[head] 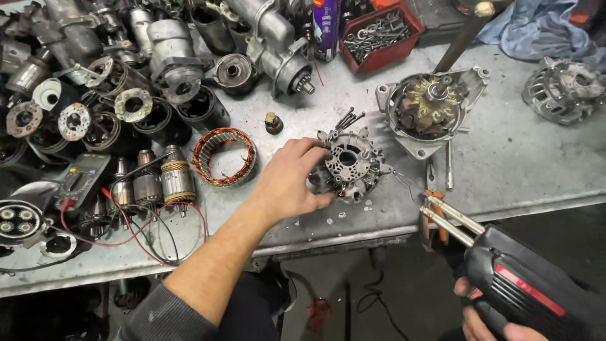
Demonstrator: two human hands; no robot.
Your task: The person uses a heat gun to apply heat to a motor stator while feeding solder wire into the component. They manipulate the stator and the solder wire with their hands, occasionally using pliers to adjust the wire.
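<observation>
The alternator end plate [350, 165], a grey cast disc with openings, lies flat on the bench [517, 158] near its front edge, about midway along. The left hand [291, 180] rests on its left side, fingers curled over the rim and holding it down, forearm crossing the front edge from below.

The far left of the bench is packed: starter housings [170, 57], round brush plates and black cups crowd the back left corner, and three armatures [151, 183] stand close together nearer the front, with a multimeter [82, 180] and its red and black leads [158, 233] trailing to the front edge. A copper stator ring [224, 156] lies just left of the hand, near it but apart. A small brass-tipped part [273, 122] sits behind the hand.

Right of the plate, a few screws lean at its back, and an alternator housing [432, 107] with its rotor showing stands just behind and to the right. A red bin of hardware [379, 31] sits at the back edge. Bare metal lies open toward the right end, where another housing [565, 88] rests.

Off the front edge at the right, the right hand [489, 319] grips a black and red soldering gun [524, 287], closed around its handle, its wire tip [404, 180] reaching to the plate's right rim.
</observation>
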